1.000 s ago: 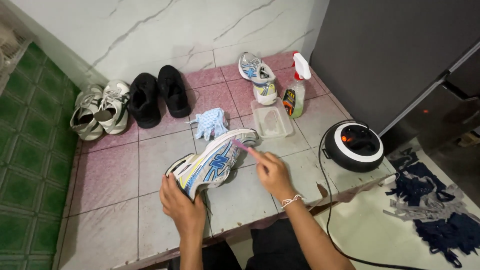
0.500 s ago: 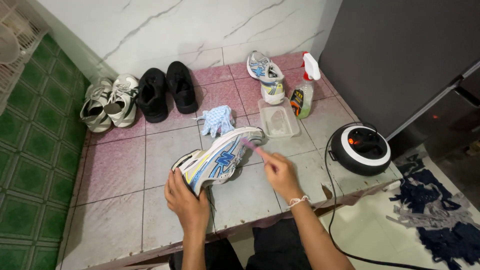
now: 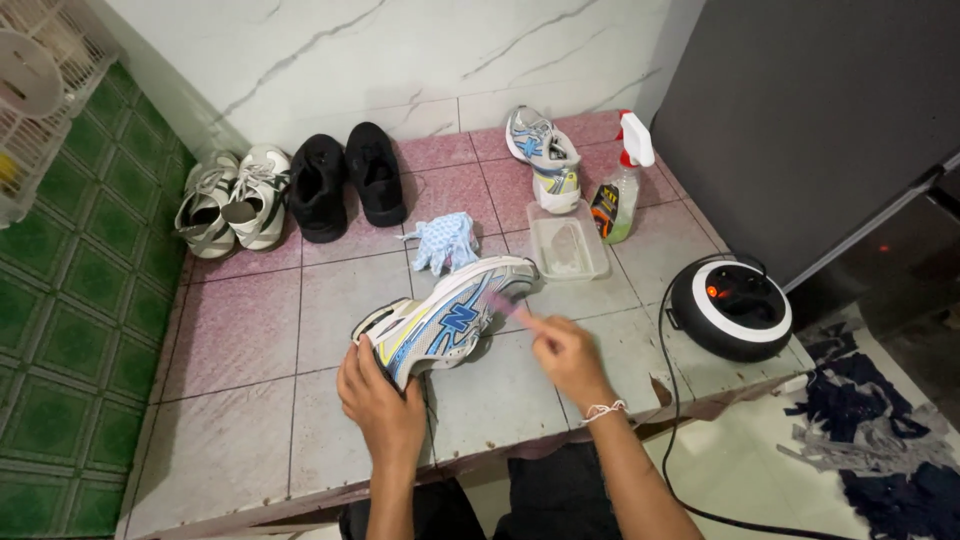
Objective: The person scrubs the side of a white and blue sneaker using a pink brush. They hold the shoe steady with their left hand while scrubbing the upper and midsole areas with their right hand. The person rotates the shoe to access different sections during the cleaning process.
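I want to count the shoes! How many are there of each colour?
Blue and white shoes: 2, one held by the left hand, with the right hand at its toe, one by the wall
Black shoes: 2
White and grey shoes: 2
Total: 6

A mesh-and-synthetic sneaker [image 3: 447, 320] with glossy blue and yellow overlays lies at the centre of the frame on smooth, speckled pink tiles [image 3: 250, 320], backed at the top by a polished white marble-look wall [image 3: 400, 60]. Above it sit a soft, crumpled blue cloth [image 3: 442, 240], a clear plastic tub [image 3: 567, 240] and a translucent plastic spray bottle [image 3: 620, 190], with matt black shoes [image 3: 345, 180] to the upper left. At right, a glossy black-and-white plastic round device [image 3: 730, 307] stands beside a matt grey cabinet [image 3: 800, 120], and dark frayed rags [image 3: 880, 450] lie at lower right.
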